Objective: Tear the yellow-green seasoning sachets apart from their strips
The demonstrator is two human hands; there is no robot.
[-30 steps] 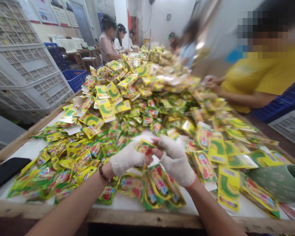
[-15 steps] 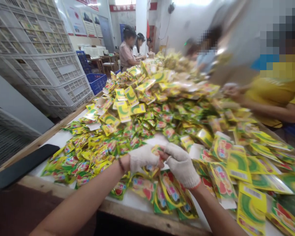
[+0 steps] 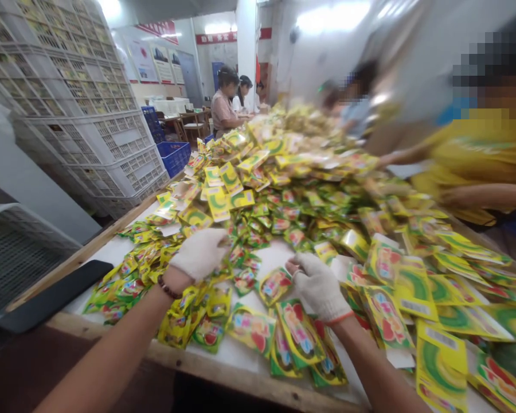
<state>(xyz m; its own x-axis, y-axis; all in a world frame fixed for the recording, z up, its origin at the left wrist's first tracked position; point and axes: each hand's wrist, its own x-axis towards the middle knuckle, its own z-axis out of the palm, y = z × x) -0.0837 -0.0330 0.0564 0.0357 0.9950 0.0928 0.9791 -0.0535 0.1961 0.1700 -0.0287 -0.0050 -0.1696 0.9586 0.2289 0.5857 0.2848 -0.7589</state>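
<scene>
Left hand (image 3: pixel 201 254): at 8 o'clock from the middle of the view. Its fingers bend down over the small packets (image 3: pixel 133 287). The tips are hidden, so I can't tell if they have hold of one.
Right hand (image 3: pixel 320 289): between 4 and 5 o'clock, thumb and finger close together. I can't tell if they pinch anything.
Loose packet (image 3: pixel 275 285): on the white table (image 3: pixel 274 254), at 9 o'clock from the right hand, by its fingertips. Touching or not is hard to say.
Picking: pinching one small packet by its edge should work best. They lie over each other, so two could come up together.
Big packets (image 3: pixel 298 334): at 5 o'clock, some on top of others. Best keep the right arm from pushing them.
Far pile (image 3: pixel 301 123): at 1 o'clock, too blurry to count.
Person in yellow (image 3: pixel 473 163): at 3 o'clock, hands too smeared to see what they hold.
Green thing (image 3: pixel 513 361): at 4 o'clock, cut off by the edge.
</scene>
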